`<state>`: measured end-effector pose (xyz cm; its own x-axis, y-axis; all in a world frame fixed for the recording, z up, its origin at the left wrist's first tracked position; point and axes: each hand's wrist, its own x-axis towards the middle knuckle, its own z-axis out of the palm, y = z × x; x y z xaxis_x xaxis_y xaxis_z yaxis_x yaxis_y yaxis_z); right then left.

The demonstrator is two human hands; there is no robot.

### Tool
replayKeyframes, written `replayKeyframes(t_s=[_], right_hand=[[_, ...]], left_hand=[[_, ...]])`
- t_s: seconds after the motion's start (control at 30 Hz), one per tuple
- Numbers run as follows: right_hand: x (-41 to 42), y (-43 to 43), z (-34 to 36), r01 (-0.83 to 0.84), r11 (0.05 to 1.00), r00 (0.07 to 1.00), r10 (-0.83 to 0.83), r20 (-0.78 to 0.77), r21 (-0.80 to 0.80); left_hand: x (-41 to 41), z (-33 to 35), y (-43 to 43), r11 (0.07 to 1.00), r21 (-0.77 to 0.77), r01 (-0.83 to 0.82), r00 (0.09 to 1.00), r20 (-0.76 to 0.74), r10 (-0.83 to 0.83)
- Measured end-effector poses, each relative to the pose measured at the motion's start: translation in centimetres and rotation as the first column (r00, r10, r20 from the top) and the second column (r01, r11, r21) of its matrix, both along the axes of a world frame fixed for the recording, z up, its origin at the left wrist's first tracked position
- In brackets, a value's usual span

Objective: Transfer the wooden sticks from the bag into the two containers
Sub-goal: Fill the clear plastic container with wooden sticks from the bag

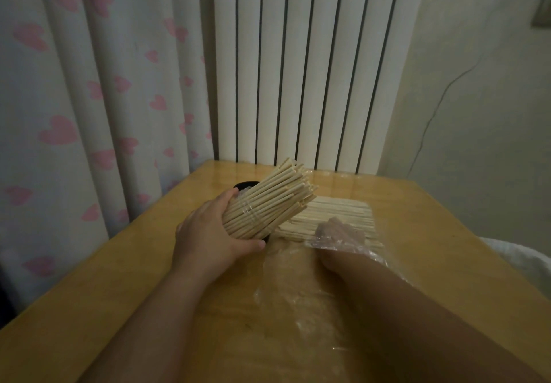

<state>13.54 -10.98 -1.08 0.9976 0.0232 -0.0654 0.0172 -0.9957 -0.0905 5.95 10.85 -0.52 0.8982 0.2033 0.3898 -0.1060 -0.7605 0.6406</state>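
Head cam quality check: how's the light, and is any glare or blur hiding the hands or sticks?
Head view: dim, warm light, soft overall. There is faint glare near the far edge of the table. The left hand and its bundle read clearly. The right hand is hazy through the clear bag, so its fingers are unreadable. Wide-angle distortion tilts the radiator lines.

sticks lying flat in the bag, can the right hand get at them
Probably yes: the right hand is inside the clear bag, directly over the flat sticks, with nothing visible between them.
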Motion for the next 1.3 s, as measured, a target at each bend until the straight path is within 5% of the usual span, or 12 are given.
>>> replayKeyframes(t_s=[0.23,0.43,0.6,0.77,1.03,1.3], right_hand=[[0.8,-0.1,0.5,-0.015,1.000,0.997,0.015,-0.078,0.000],[0.0,-0.5,-0.6,-0.026,0.995,0.999,0.029,0.035,-0.093],[-0.9,-1.0,-0.6,-0.005,0.997,0.998,0.009,-0.056,0.072],[-2.6,-0.8,-1.2,-0.023,0.978,1.000,0.022,0.008,0.209],[-4.8,-0.3,-1.9,-0.090,0.996,0.993,0.088,0.080,0.014],[-6.5,-1.1,0.3,-0.114,0.988,0.990,0.104,0.097,0.107]], left_hand=[[0.0,-0.1,0.0,1.000,0.006,0.007,1.000,-0.007,-0.007],[0.0,-0.1,0.0,1.000,0.008,0.004,1.000,0.006,-0.004],[0.1,-0.1,-0.1,1.000,0.013,-0.001,1.000,-0.007,0.001],[0.1,-0.2,0.0,1.000,0.014,-0.004,1.000,0.005,0.004],[0.1,-0.2,-0.1,1.000,0.020,-0.006,1.000,0.015,0.006],[0.1,-0.1,0.0,0.999,0.028,0.028,1.000,-0.013,-0.028]])
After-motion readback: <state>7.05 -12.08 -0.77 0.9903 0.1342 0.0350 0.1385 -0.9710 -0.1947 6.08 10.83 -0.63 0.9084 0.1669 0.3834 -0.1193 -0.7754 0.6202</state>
